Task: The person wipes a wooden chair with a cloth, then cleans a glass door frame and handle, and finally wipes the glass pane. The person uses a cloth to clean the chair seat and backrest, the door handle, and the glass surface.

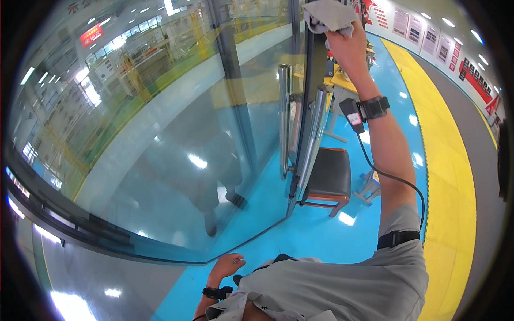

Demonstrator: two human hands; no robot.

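High in the view, my right hand grips a crumpled light grey cloth. The cloth is against the upper part of the dark-framed edge of a glass door; the exact contact is hidden by the cloth and fingers. Below it, polished metal tube handles stand on both sides of the door edge. My left hand hangs low in front of my body, near the door's bottom edge. Its fingers are loosely curled and a little apart, with nothing visible in them. Reflections of legs and shoes show in the glass.
A dark-seated wooden chair stands just behind the door handles. Beyond it is a yellow-topped desk. A yellow floor strip runs along the blue floor at right. A cable runs along my right arm.
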